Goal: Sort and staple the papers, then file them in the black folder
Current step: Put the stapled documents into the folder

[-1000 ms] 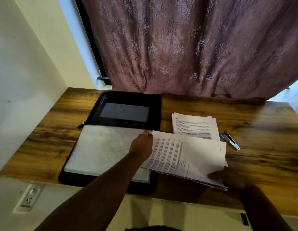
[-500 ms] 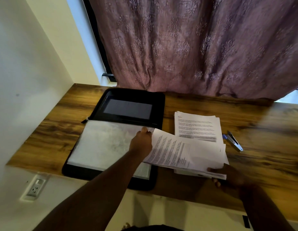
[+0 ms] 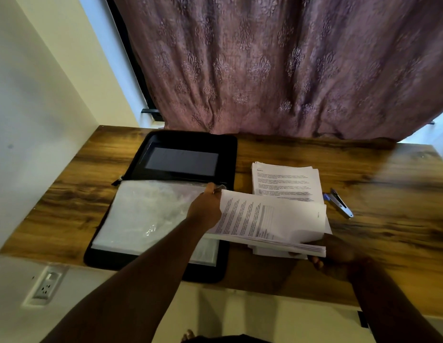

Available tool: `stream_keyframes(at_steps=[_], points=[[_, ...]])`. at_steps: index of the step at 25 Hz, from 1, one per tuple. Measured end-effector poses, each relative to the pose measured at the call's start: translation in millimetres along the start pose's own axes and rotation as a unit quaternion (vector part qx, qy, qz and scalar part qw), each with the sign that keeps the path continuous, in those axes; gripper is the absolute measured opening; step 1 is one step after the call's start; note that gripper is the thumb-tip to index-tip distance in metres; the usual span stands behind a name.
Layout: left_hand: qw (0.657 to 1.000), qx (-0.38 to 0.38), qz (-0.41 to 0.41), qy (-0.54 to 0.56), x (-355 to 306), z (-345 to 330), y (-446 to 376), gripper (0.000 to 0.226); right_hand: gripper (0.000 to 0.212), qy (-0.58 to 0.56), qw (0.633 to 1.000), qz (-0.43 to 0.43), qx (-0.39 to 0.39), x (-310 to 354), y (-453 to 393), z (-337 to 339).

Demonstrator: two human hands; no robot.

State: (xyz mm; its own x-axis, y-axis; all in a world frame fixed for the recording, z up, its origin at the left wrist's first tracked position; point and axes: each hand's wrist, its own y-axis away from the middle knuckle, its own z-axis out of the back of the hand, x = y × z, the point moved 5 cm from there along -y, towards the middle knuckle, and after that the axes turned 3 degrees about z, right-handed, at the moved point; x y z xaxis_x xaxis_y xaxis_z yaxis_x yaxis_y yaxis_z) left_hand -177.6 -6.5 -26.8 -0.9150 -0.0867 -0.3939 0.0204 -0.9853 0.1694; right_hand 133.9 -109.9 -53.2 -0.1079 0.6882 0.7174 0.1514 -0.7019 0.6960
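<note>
The sheaf [image 3: 270, 219] has edged toward the folder [image 3: 166, 214]; left hand [image 3: 205, 209] pinches a sleeve [image 3: 146, 214], right hand [image 3: 334, 256] grips the sheaf's near corner.

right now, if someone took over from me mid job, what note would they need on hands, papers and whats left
Left hand: pinches the far left corner of the held bundle.
Right hand: grips the bundle's near right corner, beside the open black folder.
Clear sleeves lie exposed in the folder.
Another paper stack lies on the desk, stapler to its right.
Done: folder opened, one bundle gathered; whether it is stapled cannot be told.
Left: file this bundle, then handle the remaining stack.
</note>
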Motion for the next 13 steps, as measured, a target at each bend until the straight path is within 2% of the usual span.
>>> stream_keyframes(at_steps=[3, 6, 10, 13], points=[[0.997, 0.045, -0.045, -0.046, 3, -3, 0, 0.055, 0.017, -0.062, 0.998, 0.005, -0.018, 13, 6, -9], [0.996, 0.059, -0.046, -0.053, 9, 1, 7, 0.058, 0.038, -0.089, 0.994, 0.054, -0.041, 21, -4, -15], [0.996, 0.052, -0.010, -0.077, 22, 2, 41, 0.069, 0.033, -0.036, 0.990, 0.115, -0.071, 31, -15, -23], [0.995, 0.058, 0.021, -0.075, 37, -5, 72, 0.063, 0.030, 0.020, 0.983, 0.160, -0.089, 44, -20, -31]])
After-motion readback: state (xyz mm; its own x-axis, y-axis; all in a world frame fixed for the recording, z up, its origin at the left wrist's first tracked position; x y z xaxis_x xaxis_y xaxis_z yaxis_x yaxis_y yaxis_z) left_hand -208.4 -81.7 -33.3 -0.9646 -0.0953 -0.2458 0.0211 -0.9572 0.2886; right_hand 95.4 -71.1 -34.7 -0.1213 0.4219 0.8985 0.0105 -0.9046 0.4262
